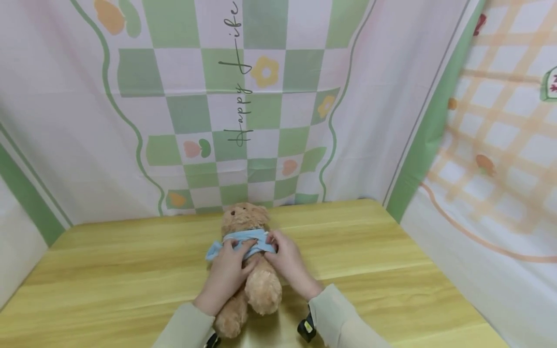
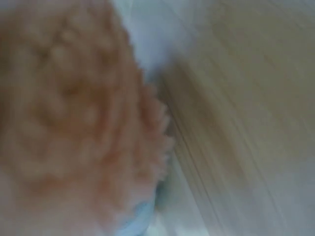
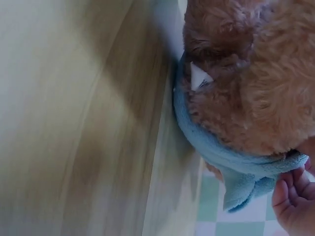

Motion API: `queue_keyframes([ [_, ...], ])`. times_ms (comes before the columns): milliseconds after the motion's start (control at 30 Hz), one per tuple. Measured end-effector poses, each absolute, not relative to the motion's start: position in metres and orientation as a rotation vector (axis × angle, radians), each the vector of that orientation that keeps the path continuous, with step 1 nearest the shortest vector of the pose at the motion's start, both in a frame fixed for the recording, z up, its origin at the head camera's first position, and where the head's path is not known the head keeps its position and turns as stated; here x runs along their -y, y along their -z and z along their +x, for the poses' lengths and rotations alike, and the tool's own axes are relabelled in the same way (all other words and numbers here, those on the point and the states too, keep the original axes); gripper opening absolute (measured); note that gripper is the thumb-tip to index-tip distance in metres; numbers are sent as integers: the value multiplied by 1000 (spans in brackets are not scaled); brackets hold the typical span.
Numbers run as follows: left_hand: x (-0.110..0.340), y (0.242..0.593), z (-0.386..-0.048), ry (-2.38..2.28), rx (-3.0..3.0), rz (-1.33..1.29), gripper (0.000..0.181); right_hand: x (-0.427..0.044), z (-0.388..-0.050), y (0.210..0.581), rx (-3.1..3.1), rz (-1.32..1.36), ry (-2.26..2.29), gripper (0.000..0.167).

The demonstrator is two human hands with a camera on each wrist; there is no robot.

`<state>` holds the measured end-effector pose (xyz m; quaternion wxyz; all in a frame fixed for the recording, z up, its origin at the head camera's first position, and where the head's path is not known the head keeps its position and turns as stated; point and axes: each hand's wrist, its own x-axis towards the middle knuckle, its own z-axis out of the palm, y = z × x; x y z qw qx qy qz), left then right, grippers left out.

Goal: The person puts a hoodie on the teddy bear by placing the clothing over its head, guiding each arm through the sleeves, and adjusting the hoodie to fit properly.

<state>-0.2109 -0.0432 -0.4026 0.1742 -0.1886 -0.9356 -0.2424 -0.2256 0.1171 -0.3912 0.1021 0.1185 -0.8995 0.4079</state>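
"As the bear (image 1: 263, 287) lies on the counter (image 1: 370, 263), its head by the far edge, what is round its middle?"

"A blue cloth (image 1: 248, 235), with the body wrapped inside. The left hand (image 1: 228, 267) grips it at the front; the right hand (image 1: 287, 257) pinches its right edge."

"What does the right wrist view add?"

"A white tag (image 3: 199, 77) on the fur, out of sight in the head view, its marks too small to read. A flap (image 3: 240, 191) of the cloth sticks out, and fingers (image 3: 281, 194) are at the rim; which hand's, I cannot tell."

"And the left wrist view?"

"Mostly blurred fur, plus a sliver of the cloth. No grip can be made out there. Only the head view shows the face and the far curtain (image 1: 226, 111). The near sleeves (image 1: 184, 324) are cut off, and a black device (image 1: 307, 329) by the right cuff is partly hidden."
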Motion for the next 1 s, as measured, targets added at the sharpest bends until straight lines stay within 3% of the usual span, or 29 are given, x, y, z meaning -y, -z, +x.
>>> queue_keyframes([
  [233,41,400,-210,693,2662,-492,39,-121,-223,389,2592,418,-968,3],
  [567,35,399,-208,671,2741,-391,47,-124,-225,386,2735,420,-895,14],
  [733,34,399,-208,636,2733,-391,47,-126,-224,387,2658,464,-849,7],
  [1000,27,397,-209,548,2744,-408,47,-130,-223,383,2685,487,-1120,12],
])
